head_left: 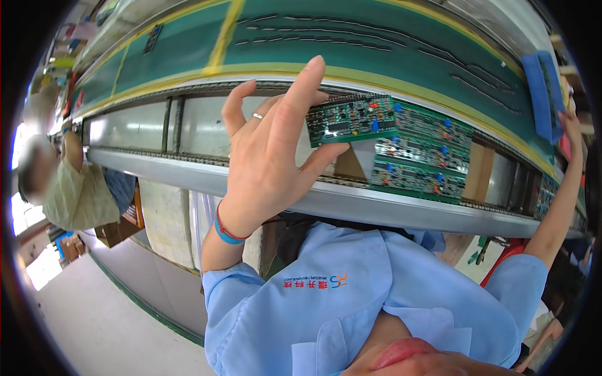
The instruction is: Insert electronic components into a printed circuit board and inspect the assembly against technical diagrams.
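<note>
Thumb and fingertips of my left hand (269,147) pinch the left end of a green circuit board (351,120), while the index finger points up and outward. Black, red and blue parts stand on that board, which is tilted and overlaps the boards beside it. To its right, several populated green circuit boards (420,150) lie close together on the rail track. My right hand (569,127) is stretched far right, at the edge of a blue bin (538,94). Its fingers are small and partly hidden there, so what they hold cannot be made out.
Beyond the track runs a green belt (407,69) with yellow borders and rows of thin black strips (326,28). A small dark piece (152,39) lies on it at far left. A metal rail (188,172) edges the near side. Another person (81,188) is at the left.
</note>
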The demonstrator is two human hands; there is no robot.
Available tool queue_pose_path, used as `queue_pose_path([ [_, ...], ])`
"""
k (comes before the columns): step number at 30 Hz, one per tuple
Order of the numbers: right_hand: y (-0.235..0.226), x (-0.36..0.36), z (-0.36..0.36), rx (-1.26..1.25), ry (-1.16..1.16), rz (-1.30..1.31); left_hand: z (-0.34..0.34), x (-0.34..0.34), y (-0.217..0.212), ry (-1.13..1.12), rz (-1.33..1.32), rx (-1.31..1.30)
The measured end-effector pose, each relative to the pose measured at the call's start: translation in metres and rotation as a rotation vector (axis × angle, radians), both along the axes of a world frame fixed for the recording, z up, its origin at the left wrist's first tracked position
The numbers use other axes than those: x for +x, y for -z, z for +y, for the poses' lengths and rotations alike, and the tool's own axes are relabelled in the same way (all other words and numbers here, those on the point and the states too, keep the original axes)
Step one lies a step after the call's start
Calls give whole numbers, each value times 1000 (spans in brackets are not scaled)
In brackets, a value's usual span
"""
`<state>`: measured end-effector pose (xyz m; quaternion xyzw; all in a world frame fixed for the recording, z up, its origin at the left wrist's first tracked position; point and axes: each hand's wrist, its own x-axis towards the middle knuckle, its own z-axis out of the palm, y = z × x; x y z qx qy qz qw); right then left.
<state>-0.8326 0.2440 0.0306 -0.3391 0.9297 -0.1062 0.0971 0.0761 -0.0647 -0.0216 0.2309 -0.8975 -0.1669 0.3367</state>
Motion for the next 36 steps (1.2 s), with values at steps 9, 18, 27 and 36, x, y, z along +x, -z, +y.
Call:
queue_pose_path([
  [9,29,189,-41,-353,-86,260,44,-85,-30,79,-204,-47],
  [18,35,328,-115,-194,-89,284,70,-128,-30,182,-227,-23],
  [27,37,311,-108,-326,-16,441,83,-150,-39,280,-254,-112],
  [36,5,320,-20,-885,17,-40,98,-155,-66,241,-269,-127],
])
